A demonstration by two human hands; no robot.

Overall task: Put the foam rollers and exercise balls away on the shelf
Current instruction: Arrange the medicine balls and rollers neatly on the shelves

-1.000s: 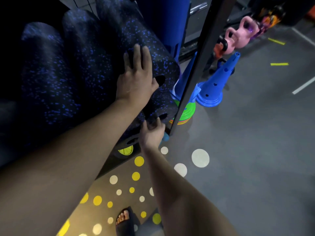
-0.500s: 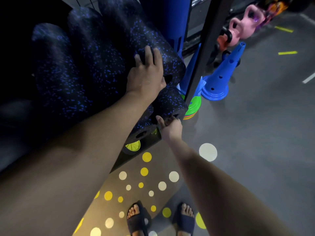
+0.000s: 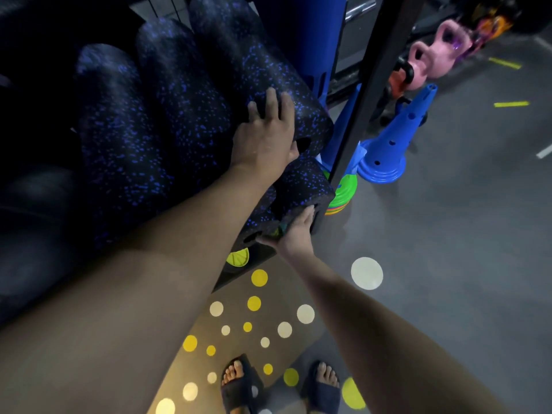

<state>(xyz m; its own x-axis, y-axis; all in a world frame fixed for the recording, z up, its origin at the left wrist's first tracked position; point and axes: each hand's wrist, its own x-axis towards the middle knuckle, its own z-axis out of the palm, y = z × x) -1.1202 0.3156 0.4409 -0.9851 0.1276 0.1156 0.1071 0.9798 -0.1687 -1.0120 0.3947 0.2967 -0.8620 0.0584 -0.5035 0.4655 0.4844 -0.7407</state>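
Note:
Several black foam rollers with blue speckles lie side by side on the shelf [image 3: 245, 273], stacked in two layers. My left hand [image 3: 265, 135] rests flat on the rightmost upper roller [image 3: 239, 64], fingers spread over its top. My right hand [image 3: 294, 231] presses against the open end of a lower roller [image 3: 301, 189] at the shelf's front edge. No exercise ball is visible.
A black upright post [image 3: 367, 94] of the rack stands just right of the rollers. Blue cones [image 3: 394, 141], stacked flat coloured discs [image 3: 343, 189] and pink kettlebells [image 3: 433, 58] sit on the grey floor beyond. A dotted mat [image 3: 257, 324] and my sandalled feet lie below.
My right hand has shifted right along the lower rollers' ends to the rightmost one. My left hand has stayed on the upper roller. I have stepped closer; both feet now show.

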